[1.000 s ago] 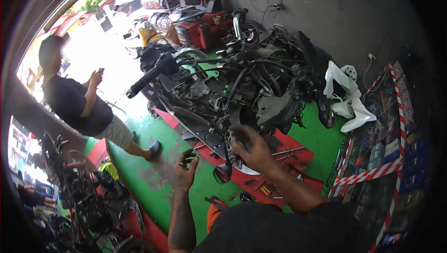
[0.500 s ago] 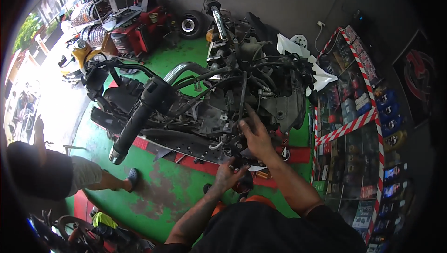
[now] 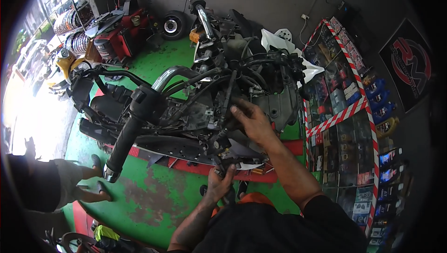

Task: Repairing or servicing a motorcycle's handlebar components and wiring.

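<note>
A partly stripped motorcycle stands before me, its wiring and frame bared around the handlebar (image 3: 172,77). My left hand (image 3: 220,184) is closed on a small black part (image 3: 226,163) at the near side, below the ignition lock (image 3: 220,144). My right hand (image 3: 253,121) reaches in among the cables, fingers curled beside a taped black cable bundle (image 3: 228,95). Its fingertips are partly hidden, so what they grip cannot be made out. The black handlebar grip (image 3: 123,148) juts toward me at the left.
A glass display case (image 3: 344,146) edged with red-and-white tape lines the right side. White body panels (image 3: 309,72) lie behind the motorcycle. At the left another person (image 3: 35,183) stands on the green floor (image 3: 153,197). A loose wheel (image 3: 171,25) leans by the back wall.
My view has shifted, so the motorcycle appears farther left. My right hand's fingers have curled in closer to the cables. My left hand stays low at the near side. The other person has shifted their stance.
</note>
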Tool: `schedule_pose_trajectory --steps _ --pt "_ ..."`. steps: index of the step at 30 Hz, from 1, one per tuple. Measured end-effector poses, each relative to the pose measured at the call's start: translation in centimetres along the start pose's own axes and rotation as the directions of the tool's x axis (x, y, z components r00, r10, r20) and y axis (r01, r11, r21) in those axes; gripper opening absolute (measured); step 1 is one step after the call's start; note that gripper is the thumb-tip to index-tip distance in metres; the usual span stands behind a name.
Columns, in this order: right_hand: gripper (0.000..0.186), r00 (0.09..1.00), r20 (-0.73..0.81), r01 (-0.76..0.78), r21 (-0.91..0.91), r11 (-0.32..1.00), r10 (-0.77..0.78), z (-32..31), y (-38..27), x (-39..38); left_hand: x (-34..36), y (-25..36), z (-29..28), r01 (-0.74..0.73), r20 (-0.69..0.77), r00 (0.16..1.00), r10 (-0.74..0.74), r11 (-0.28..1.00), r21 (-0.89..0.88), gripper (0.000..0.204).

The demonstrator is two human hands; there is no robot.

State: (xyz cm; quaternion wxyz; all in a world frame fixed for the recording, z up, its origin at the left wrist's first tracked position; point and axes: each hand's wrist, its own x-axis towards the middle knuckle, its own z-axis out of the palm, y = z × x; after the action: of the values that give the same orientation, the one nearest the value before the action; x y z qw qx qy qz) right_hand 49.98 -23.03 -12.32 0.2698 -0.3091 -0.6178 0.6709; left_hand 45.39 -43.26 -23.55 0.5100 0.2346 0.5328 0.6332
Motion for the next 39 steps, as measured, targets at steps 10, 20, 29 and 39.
schedule_pose_trajectory --steps 10,20,29,39 --pt "0.029 0.848 0.073 0.449 -0.625 0.639 -0.525 -9.7 -9.1 -1.2 -6.1 9.1 2.7 0.061 -0.259 0.964 0.061 0.897 0.437 0.018" --pt "0.088 0.829 0.106 0.404 -0.792 0.458 -0.549 -29.1 -4.3 5.7 -6.5 27.6 11.4 0.396 -0.403 0.914 -0.036 0.284 0.873 0.023" --pt "0.105 0.892 0.138 0.420 -0.607 0.675 -0.431 -29.0 -3.3 7.9 -0.8 41.2 12.4 0.243 -0.154 0.969 0.194 -0.631 0.737 0.020" --pt "0.089 0.912 0.048 0.328 -0.680 0.655 -0.407 -26.7 -10.2 5.6 11.2 43.7 -10.5 0.075 0.135 0.972 0.193 -0.795 0.601 0.024"
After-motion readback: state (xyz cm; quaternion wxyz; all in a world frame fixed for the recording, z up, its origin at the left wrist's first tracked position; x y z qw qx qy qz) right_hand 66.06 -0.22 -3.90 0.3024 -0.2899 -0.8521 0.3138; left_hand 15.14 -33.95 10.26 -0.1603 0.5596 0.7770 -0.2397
